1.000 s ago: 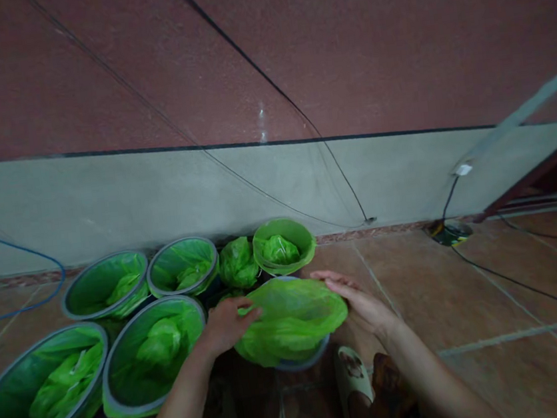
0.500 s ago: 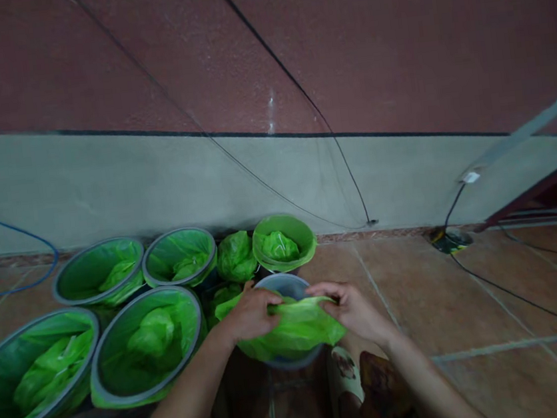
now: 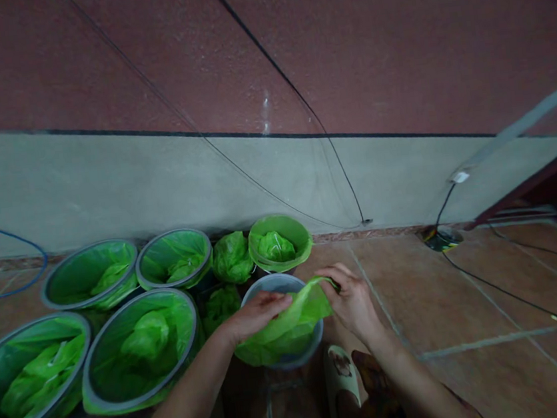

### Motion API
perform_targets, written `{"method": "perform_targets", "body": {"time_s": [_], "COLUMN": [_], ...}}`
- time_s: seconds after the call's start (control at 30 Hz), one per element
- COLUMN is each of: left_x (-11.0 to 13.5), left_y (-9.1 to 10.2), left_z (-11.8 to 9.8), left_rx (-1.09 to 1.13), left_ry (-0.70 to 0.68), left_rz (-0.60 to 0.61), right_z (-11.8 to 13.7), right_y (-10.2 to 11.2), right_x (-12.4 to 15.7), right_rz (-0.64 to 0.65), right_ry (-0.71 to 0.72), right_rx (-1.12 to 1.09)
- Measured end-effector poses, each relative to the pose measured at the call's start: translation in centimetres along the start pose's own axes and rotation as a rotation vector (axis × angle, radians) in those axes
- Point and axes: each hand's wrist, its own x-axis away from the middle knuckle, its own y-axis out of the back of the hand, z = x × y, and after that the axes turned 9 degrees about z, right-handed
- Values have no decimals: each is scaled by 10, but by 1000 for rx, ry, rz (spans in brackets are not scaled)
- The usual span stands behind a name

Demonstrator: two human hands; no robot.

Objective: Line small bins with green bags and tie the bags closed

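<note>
A thin green plastic bag (image 3: 283,331) lies slantwise over the mouth of a grey bucket (image 3: 265,284) on the floor in front of me. My right hand (image 3: 352,300) pinches the bag's upper edge, raised over the bucket's right side. My left hand (image 3: 263,313) is closed on the bag with thumb and fingers, above the bucket's left half. Part of the bag hangs over the bucket's near left rim, and the bucket's inside shows behind and below it.
Several grey buckets (image 3: 140,349) lined with green bags stand to the left. A green bucket (image 3: 281,241) and bunched green bags (image 3: 232,258) sit by the wall. Black cables (image 3: 514,296) cross the tiles at right; a blue hose (image 3: 2,234) hangs at left. My slipper (image 3: 343,369) is beside the bucket.
My right hand has risen and moved slightly right, pulling the bag's edge up into a slant. My left hand has shifted a little over the bucket, and more of the bucket's right side shows.
</note>
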Motion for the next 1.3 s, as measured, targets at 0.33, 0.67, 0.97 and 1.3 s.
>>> {"method": "perform_targets", "body": {"time_s": [0.33,0.67,0.97,1.3], "left_x": [0,13,22,39], "left_y": [15,44,55,70], "left_z": [2,12,12,5], "left_rx": [-378,-888,-1082,-1075], "left_ry": [-94,48,277,512], "left_rz": [-254,-779,-894,-994], "right_z": [-12,-28,-34,-45], "right_y": [6,19,27,47], "right_x": [-1,-4,-4,-1], "right_rz": [-204,-355,-397,-460], "right_ry": [-72,-128,-185,-256], "right_rx": [78,230,250,297]}}
